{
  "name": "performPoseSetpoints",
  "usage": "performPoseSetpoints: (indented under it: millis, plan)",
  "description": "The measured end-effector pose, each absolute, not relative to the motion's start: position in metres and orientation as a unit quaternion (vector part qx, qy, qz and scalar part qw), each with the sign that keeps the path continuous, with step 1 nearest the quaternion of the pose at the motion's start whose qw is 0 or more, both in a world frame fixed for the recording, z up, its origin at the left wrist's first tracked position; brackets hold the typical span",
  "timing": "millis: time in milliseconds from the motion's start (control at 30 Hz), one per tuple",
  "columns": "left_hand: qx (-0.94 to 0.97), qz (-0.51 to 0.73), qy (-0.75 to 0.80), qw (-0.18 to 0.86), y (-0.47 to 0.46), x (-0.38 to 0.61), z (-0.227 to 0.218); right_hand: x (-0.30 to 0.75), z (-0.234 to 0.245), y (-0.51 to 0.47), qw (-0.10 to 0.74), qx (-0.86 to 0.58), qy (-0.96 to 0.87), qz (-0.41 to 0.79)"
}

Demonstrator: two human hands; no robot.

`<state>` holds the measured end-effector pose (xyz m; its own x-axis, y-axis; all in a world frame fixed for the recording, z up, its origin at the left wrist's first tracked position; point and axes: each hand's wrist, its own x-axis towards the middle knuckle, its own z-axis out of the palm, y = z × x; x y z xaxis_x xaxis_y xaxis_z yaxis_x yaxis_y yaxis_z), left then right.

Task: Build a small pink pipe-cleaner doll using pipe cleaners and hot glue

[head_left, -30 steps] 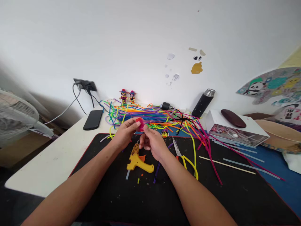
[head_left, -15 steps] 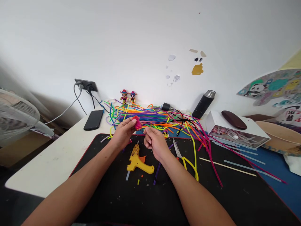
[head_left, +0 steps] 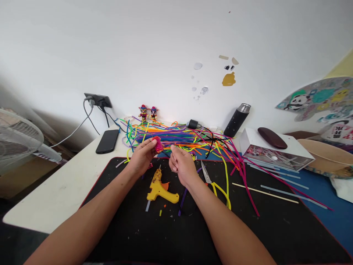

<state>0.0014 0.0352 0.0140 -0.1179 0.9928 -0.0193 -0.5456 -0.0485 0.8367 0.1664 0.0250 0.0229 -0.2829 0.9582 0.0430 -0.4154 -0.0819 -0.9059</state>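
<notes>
My left hand (head_left: 142,156) pinches a small pink craft piece (head_left: 158,144) at its fingertips, held above the black mat (head_left: 154,235). Just to the right, my right hand (head_left: 182,163) has its fingers curled loosely with nothing visible in them, a short gap away from the pink piece. Below both hands a yellow glue gun (head_left: 160,187) lies on the mat. Behind them spreads a pile of coloured pipe cleaners (head_left: 179,139).
Scissors with yellow handles (head_left: 213,182) lie right of my right hand. A phone (head_left: 107,141) rests at the left, a black flask (head_left: 236,120) and a white box (head_left: 275,151) at the right. Glue sticks (head_left: 284,183) lie on the blue mat. A fan (head_left: 19,138) stands far left.
My right hand has let go of the pink piece and drawn slightly away to the right. The left hand keeps hold of it and has turned it a little.
</notes>
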Motion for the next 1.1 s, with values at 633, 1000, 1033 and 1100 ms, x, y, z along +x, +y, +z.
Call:
performPoseSetpoints:
  millis: [633, 1000, 1033, 1100]
  plan:
    - [0.342, 0.660, 0.357, 0.566, 0.034, 0.002, 0.013, 0.166, 0.014, 0.027, 0.432, -0.378, -0.466, 0.674]
    - [0.353, 0.660, 0.363, 0.554, 0.032, 0.004, 0.014, 0.165, 0.010, 0.027, 0.434, -0.361, -0.470, 0.679]
    - [0.354, 0.658, 0.362, 0.557, 0.033, 0.003, 0.014, 0.164, 0.010, 0.027, 0.433, -0.361, -0.476, 0.675]
    - [0.354, 0.657, 0.359, 0.561, 0.033, 0.003, 0.015, 0.164, 0.008, 0.026, 0.434, -0.362, -0.495, 0.660]
